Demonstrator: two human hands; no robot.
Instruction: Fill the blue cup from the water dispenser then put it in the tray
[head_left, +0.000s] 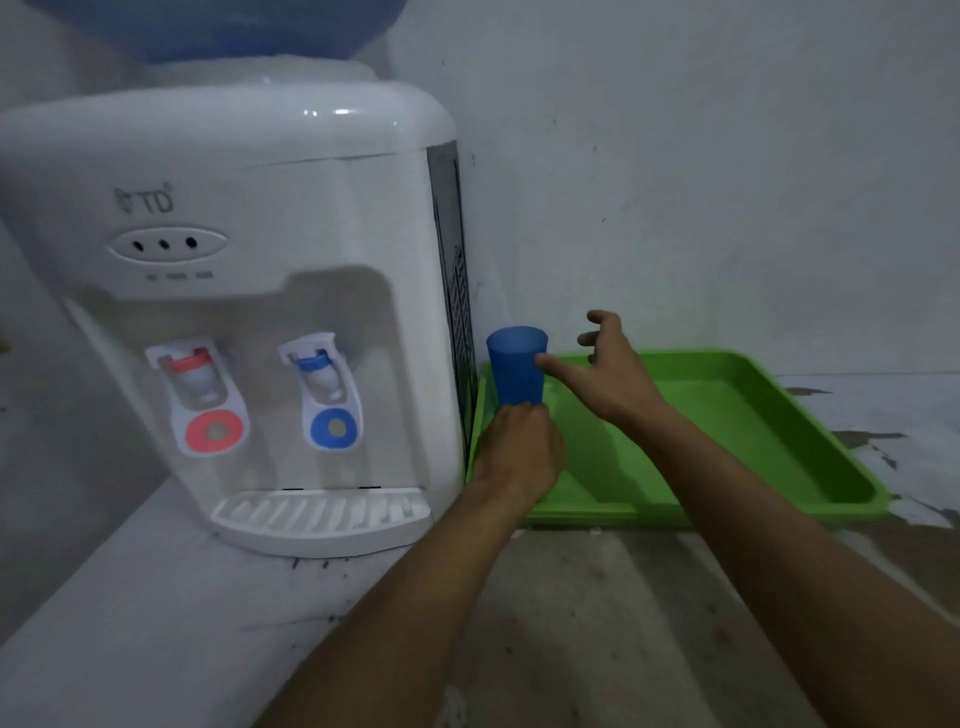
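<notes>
Left hand (519, 447) wrapped around the base of the blue cup (517, 364), fingers curled tight together on its lowest part, knuckles toward the camera, fingertips hidden behind the cup wall. Right hand (608, 369) just beside, fingers spread and loosely curved, one fingertip touching the cup's right side about halfway up, the rest fanned out apart in the air above and to the right. Cup upright between the two hands, long axis vertical, open mouth pointing straight up, rim level, walls tapering slightly narrower toward the gripped base. Plain translucent blue plastic, smooth, no handle, no markings; cannot tell any water level through the wall. Bottom hidden by the left fingers, so cannot tell whether resting on or lifted off the surface beneath. Below and to the right of both hands, a bright green tray (779, 499), shallow, raised rim, cup standing over its near-left corner. To the left of the left fingers, just beside the tray edge, a white water dispenser (260, 260) with a red tap (195, 371), a blue tap (322, 366) and a slotted drip tray (322, 514) below them. Above that, the underside of a blue water bottle (208, 31). Everything on a pale worn counter (571, 597) against a white wall (727, 156).
</notes>
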